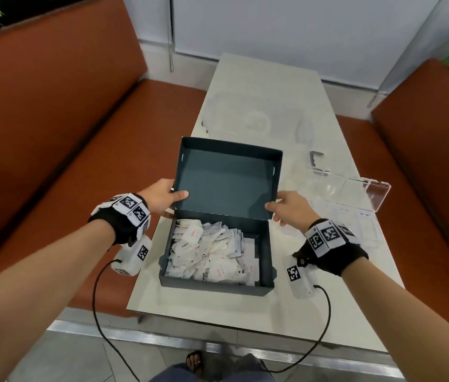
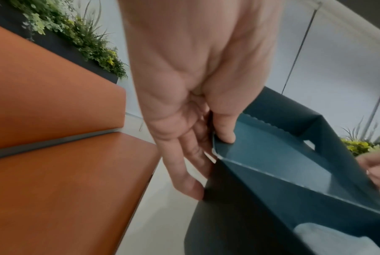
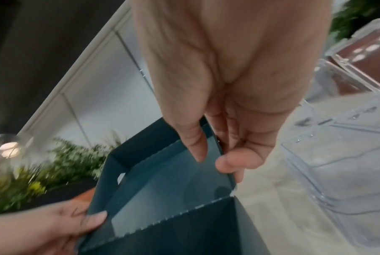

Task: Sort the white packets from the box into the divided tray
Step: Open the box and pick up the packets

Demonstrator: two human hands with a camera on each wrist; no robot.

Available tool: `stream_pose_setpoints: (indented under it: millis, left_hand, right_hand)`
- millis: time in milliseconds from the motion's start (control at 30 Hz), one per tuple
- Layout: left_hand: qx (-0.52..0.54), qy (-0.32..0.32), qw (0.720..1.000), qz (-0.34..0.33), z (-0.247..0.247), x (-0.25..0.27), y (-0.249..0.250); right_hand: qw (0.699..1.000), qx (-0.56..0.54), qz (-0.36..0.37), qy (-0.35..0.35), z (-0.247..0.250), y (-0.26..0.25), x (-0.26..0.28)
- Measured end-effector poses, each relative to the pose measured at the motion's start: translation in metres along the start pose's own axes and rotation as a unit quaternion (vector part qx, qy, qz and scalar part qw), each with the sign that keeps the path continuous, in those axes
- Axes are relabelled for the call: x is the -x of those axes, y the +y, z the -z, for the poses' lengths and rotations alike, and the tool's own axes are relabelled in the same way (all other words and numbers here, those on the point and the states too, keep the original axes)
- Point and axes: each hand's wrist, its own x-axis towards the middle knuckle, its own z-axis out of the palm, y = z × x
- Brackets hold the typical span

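Note:
A dark teal cardboard box (image 1: 264,255) stands on the pale table, its hinged lid (image 1: 226,177) swung up and back. Inside lies a heap of white packets (image 1: 209,252), some with red print. My left hand (image 1: 166,198) pinches the lid's left edge (image 2: 219,146), thumb inside. My right hand (image 1: 284,206) pinches the lid's right edge (image 3: 215,155) the same way. The clear divided tray (image 1: 355,216) sits to the right of the box, its transparent lid (image 1: 355,188) open; several compartments show.
A clear plastic container (image 1: 253,117) stands behind the box on the table (image 1: 342,312). A small grey bracket (image 1: 315,158) lies at the right. Orange benches (image 1: 52,133) flank the table on both sides. Plants (image 2: 86,38) line the bench back.

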Motion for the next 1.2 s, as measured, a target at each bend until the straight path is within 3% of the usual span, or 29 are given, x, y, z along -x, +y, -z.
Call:
stream_pose_setpoints:
  millis: [100,233,533,700,933,1067,1200]
  left_hand:
    - [0.039,-0.014,0.998,0.055,0.001,-0.002,0.003]
    - [0.015,-0.012,0.996,0.086,-0.003,-0.006,0.001]
    - [-0.047,0.039,0.996,0.057,-0.015,-0.014,0.003]
    - [-0.103,0.068,0.99,0.074,-0.024,-0.012,0.009]
    - [-0.085,0.084,0.992,0.048,-0.026,-0.008,0.007]
    - [-0.079,0.059,0.994,0.052,-0.029,-0.003,0.01]
    - [-0.133,-0.002,0.989,0.069,-0.018,0.005,0.018]
  right_hand:
    - [0.998,0.061,0.006,-0.009,-0.008,0.001,0.0]
    - [0.996,0.093,-0.017,-0.001,-0.013,0.002,0.0]
    - [0.993,0.107,-0.053,0.017,-0.015,-0.002,0.004]
    - [0.992,0.109,-0.06,0.015,-0.018,-0.005,0.005]
    - [0.992,0.11,-0.052,0.032,-0.014,-0.002,0.008]
    - [0.991,0.112,-0.071,0.0,-0.008,-0.009,0.014]
    - [0.986,0.162,-0.027,0.008,0.007,-0.019,0.017]
